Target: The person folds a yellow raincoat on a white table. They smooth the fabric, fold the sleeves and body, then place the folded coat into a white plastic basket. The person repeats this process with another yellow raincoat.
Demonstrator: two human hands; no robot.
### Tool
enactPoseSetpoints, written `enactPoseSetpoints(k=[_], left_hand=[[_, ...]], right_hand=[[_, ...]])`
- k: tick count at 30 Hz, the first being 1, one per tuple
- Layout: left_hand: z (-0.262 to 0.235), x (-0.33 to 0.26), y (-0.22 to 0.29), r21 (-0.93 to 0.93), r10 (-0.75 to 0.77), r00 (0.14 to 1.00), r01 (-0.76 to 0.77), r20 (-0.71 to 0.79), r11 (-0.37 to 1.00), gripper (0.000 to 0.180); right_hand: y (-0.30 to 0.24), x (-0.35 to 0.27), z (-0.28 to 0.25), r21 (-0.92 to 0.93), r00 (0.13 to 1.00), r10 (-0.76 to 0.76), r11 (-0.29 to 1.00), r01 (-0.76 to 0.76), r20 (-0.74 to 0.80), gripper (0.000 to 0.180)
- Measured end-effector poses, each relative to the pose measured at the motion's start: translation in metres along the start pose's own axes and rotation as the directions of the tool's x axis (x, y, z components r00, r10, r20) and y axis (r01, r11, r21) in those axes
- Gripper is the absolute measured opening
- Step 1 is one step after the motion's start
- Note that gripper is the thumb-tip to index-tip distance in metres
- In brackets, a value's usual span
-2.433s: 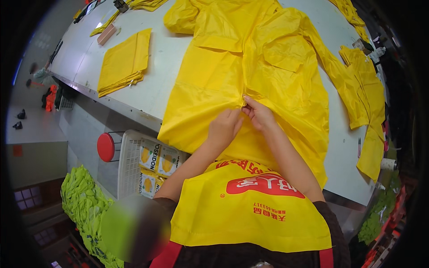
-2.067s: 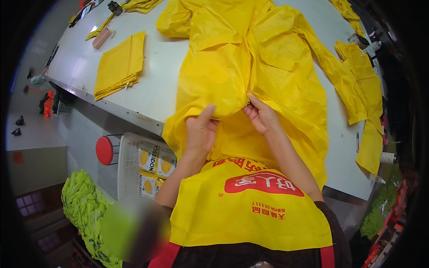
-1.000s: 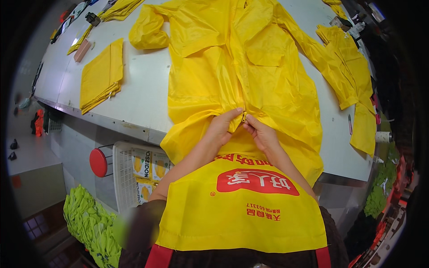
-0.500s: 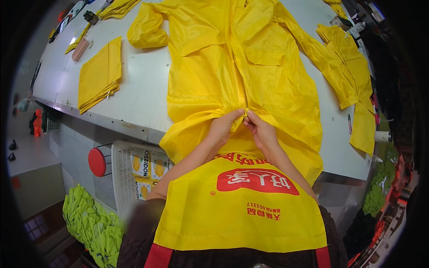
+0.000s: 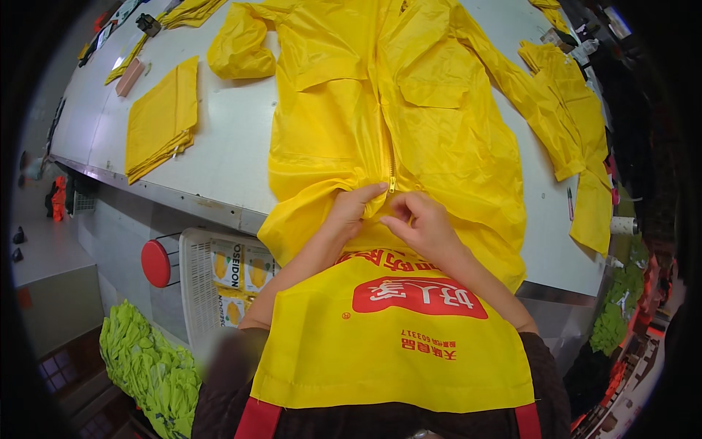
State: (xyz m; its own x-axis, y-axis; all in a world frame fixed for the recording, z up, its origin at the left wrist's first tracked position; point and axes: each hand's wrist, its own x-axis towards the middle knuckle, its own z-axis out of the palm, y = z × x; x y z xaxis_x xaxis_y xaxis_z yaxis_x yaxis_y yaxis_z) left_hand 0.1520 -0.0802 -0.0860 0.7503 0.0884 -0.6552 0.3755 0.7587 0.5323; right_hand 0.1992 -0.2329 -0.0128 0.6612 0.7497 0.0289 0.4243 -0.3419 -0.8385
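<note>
One glossy yellow raincoat (image 5: 453,139), creased, two pocket flaps (image 5: 435,95), on counter (image 5: 234,139), centre to twelve o'clock; metal zipper (image 5: 392,167) down front. Left hand (image 5: 349,208) pinching raincoat near zipper pull (image 5: 393,186); right hand (image 5: 424,223) loosely curled, holding nothing. Apron (image 5: 329,366), six o'clock: white characters (image 5: 395,292), red print (image 5: 428,344).

"What's cut off?"
"The coat (image 5: 457,146), by the top edge at twelve o'clock."
"Anything hidden?"
"Part of the basket (image 5: 199,293) at eight, behind the left forearm (image 5: 292,272). The sleeve (image 5: 240,360) at seven is blurred."
</note>
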Motion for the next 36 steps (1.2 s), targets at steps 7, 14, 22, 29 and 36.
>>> enactPoseSetpoints(k=[7, 14, 22, 29, 36], left_hand=[[0.008, -0.007, 0.002, 0.040, 0.072, 0.997, -0.071, -0.028, 0.997, 0.016], [0.011, -0.039, -0.002, 0.151, -0.043, 0.993, 0.059, -0.105, 0.987, 0.029], [-0.033, -0.026, -0.034, 0.258, 0.343, 0.852, -0.256, -0.396, 0.932, 0.049], [-0.063, 0.031, -0.061, 0.578, 0.556, 0.811, -0.370, -0.180, 0.727, 0.062], [-0.087, 0.063, 0.033, 0.476, 0.426, 0.822, -0.222, -0.378, 0.851, 0.042]], right_hand=[[0.025, 0.036, -0.013, -0.490, 0.965, -0.215, 0.832, 0.262, 0.151, 0.003], [0.075, 0.130, -0.034, -0.651, 0.891, -0.413, 0.732, 0.201, -0.188, 0.005], [0.248, 0.074, -0.231, -0.684, 0.757, 0.130, 0.350, -0.640, -0.641, 0.059], [0.352, 0.000, -0.337, -0.758, 0.731, 0.225, -0.064, -0.649, -0.644, 0.059], [0.198, 0.017, -0.279, -0.613, 0.931, 0.230, 0.702, -0.361, -0.284, 0.049]])
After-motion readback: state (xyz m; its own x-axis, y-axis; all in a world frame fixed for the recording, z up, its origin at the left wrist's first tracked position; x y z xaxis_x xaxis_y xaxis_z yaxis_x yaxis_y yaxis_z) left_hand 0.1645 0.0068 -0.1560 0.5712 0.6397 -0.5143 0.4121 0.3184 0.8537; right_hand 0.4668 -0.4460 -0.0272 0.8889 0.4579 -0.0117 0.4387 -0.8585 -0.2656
